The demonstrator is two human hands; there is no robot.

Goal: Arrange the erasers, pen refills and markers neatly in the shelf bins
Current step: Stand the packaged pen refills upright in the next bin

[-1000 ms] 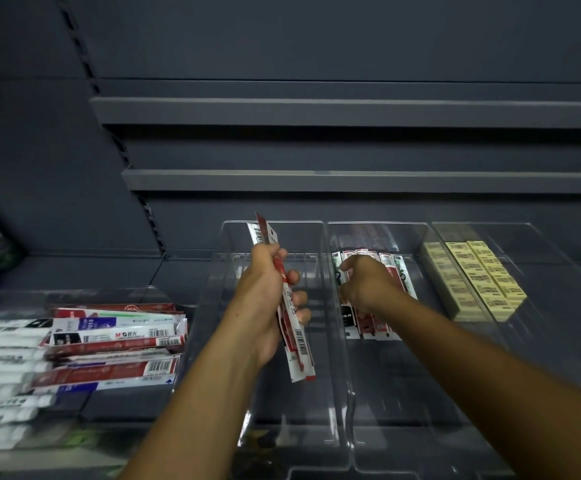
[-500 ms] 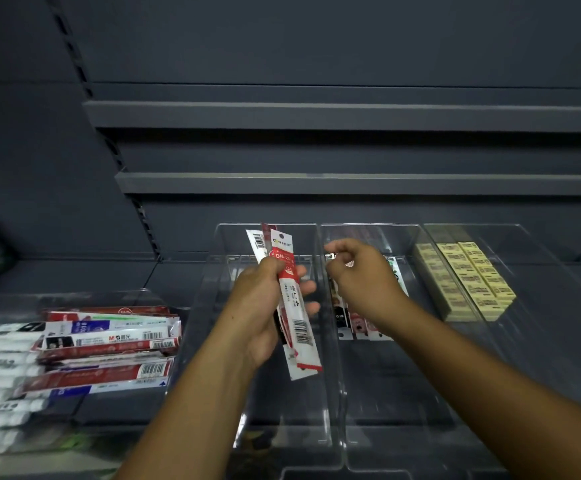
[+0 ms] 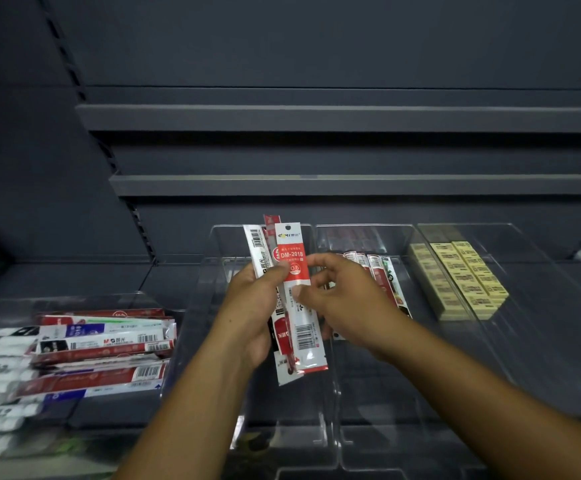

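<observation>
Loose refill packs (image 3: 102, 344) are heaped at the shelf's left edge, and your left hand (image 3: 249, 306) grips a fan of packs (image 3: 259, 252) above the leftmost clear bin (image 3: 275, 420). Your right hand (image 3: 349, 306) pinches the front red pack (image 3: 297, 271), partly blocking the filed refills (image 3: 382, 271) next door; erasers (image 3: 465, 278) sit rightmost.

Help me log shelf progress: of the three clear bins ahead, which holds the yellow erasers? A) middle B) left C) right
C: the yellow erasers lie in rows in the right bin, next to the middle bin with its refill packs.
</observation>
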